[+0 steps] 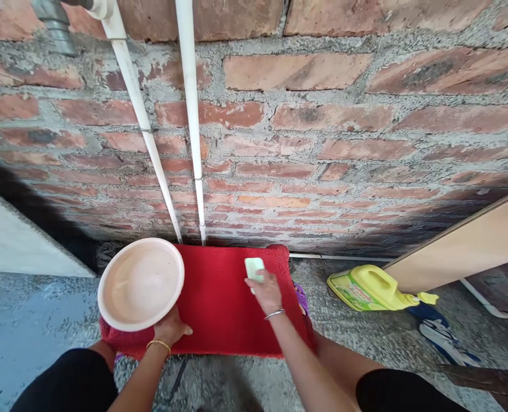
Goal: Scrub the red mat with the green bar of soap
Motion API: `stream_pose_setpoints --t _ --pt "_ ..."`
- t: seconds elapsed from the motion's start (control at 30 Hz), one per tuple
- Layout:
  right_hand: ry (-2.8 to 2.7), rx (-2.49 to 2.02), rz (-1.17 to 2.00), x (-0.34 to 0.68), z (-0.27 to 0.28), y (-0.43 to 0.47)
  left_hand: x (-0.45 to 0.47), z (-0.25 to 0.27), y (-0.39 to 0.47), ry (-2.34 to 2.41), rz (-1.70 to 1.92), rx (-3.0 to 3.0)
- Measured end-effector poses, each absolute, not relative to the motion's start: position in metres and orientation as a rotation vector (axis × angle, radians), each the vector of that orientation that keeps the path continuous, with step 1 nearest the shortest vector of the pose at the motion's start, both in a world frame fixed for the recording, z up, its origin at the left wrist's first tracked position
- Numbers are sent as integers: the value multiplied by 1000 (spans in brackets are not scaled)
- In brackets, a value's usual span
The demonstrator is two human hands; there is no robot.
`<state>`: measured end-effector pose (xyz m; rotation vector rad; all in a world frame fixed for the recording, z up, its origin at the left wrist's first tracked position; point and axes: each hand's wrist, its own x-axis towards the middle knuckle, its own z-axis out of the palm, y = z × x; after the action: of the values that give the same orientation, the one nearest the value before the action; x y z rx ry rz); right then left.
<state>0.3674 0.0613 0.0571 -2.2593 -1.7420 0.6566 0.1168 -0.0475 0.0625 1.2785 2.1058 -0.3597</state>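
Observation:
Over the red cloth (219, 297), a thick mat with fuzzy edges lying across something low, my right hand (267, 292) is closed on a pale green block that looks like a bar of soap (254, 266). The soap's far end shows beyond my fingers. My left hand (170, 329) rests at the cloth's left part, thumb stretched out flat. Its other fingers are partly hidden under the rim of a pale pink basin (144, 283). That basin stands over the cloth's left end; its inside looks shiny, and I cannot tell how much water is in it.
A brick wall (279, 126) with two white pipes (189, 91) rises behind the cloth. On the concrete floor at right lie a yellow detergent jug (369, 288) and a blue-and-white shoe (445, 340). Panels stand at left (26, 229) and right (464, 234). My knees flank the cloth.

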Motion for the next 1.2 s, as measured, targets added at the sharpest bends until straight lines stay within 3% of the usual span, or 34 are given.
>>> stream_pose_setpoints --t 0.13,0.3,0.5,0.9,1.03,1.2 --pt "-1900 -2064 939 274 57 36 115 63 -48 2108 -365 1287" --pt "-2140 -1941 985 208 49 21 112 56 -49 2133 -362 1347" --pt "-2126 -2083 811 284 45 32 112 59 -49 2096 -339 1277" --pt "-1452 -2694 549 513 65 31 113 64 -49 2087 -369 1315" --pt "-1523 -2612 526 491 69 24 114 62 -51 2089 -336 1294" --pt "-1814 -2295 729 367 62 9 111 60 -57 2085 -293 1298"
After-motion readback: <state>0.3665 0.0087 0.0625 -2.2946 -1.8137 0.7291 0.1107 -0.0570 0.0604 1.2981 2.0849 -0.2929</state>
